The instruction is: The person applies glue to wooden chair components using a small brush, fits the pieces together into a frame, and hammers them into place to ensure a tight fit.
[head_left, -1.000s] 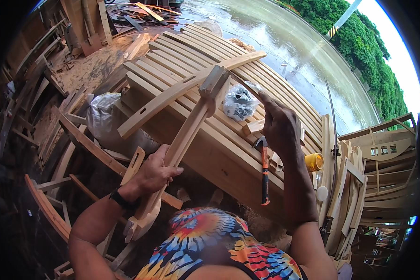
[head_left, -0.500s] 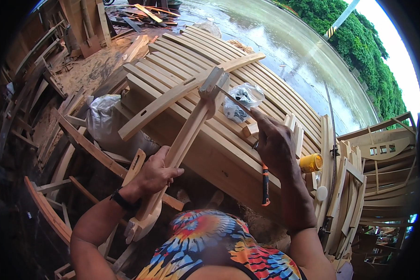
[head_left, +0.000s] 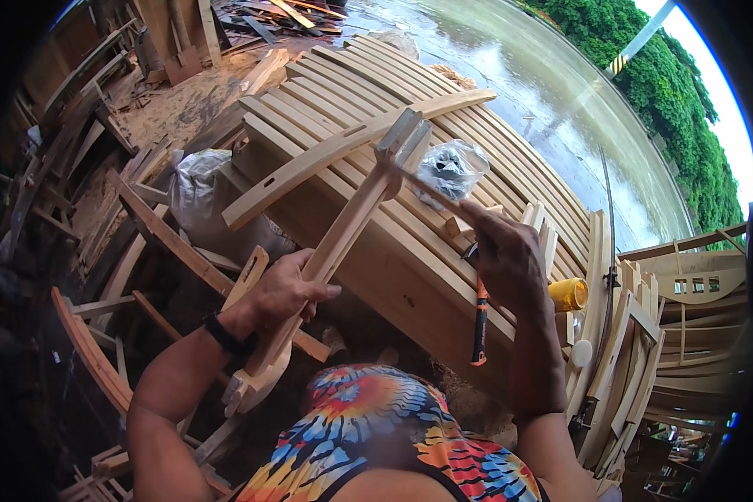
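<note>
My left hand (head_left: pixel 289 293) is closed around a long shaped wooden piece (head_left: pixel 343 226), which slants up and away with its blocky, notched far end over the slatted stack. In my right hand (head_left: pixel 510 251) is a thin brown stick-like tool (head_left: pixel 435 186), whose exact kind I cannot make out. Its tip meets the wood just below the notched end. Under that end lies a curved slat with slots (head_left: pixel 309 176). A clear plastic bag (head_left: pixel 452 171) with dark contents sits beyond the tool. Below my right hand rests a hammer (head_left: pixel 479 326) with an orange and black handle.
Long wooden slats (head_left: pixel 494 167) form the work surface. A yellow jar (head_left: pixel 568 294) lies at its right, near a clamp bar (head_left: pixel 611 276). Curved wooden frames (head_left: pixel 176 243) and a pale sack (head_left: pixel 201 197) stand at left. More frames (head_left: pixel 694 326) are piled at right.
The whole view has shifted slightly. My right hand has moved the tool a little further across the wooden piece, toward me. My left hand keeps its hold.
</note>
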Demonstrator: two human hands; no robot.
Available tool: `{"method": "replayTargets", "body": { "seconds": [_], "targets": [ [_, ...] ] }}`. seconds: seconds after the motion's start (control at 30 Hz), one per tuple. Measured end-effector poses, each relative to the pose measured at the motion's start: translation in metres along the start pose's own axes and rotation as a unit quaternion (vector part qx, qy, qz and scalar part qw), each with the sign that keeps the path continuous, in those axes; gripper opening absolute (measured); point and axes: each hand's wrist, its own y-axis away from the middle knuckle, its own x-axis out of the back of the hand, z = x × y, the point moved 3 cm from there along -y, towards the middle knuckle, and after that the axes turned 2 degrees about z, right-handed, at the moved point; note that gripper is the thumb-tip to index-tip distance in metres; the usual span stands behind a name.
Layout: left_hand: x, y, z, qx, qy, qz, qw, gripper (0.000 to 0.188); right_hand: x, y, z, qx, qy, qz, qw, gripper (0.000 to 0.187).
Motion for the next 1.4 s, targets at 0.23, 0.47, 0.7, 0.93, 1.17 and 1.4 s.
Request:
{"method": "replayTargets", "body": {
  "seconds": [0.23,0.47,0.7,0.93,1.17,1.4],
  "targets": [
    [-0.004,0.003,0.026,-0.057,-0.02,0.039,0.997,0.035,0.019,0.046,0.037,-0.111,-0.138,0.059,0.982,0.032],
    [-0.018,-0.045,0.096,-0.081,0.036,0.062,0.994,0.024,0.036,0.085,0.069,-0.156,-0.189,0.078,0.966,0.035],
    [-0.036,-0.115,0.157,-0.087,0.115,0.107,0.984,0.025,0.063,0.136,0.087,-0.194,-0.117,0.113,0.967,0.036],
    [-0.012,-0.217,0.197,-0.111,0.199,0.11,0.967,0.03,0.068,0.164,0.098,-0.252,-0.104,0.131,0.953,0.034],
    [-0.029,-0.244,0.185,-0.109,0.146,0.167,0.969,0.039,0.062,0.138,0.074,-0.135,-0.205,0.093,0.965,0.03],
    [-0.019,-0.25,0.162,-0.1,0.166,0.179,0.965,0.039,0.036,0.104,0.078,-0.1,-0.272,0.049,0.956,0.032]
  ]
}}
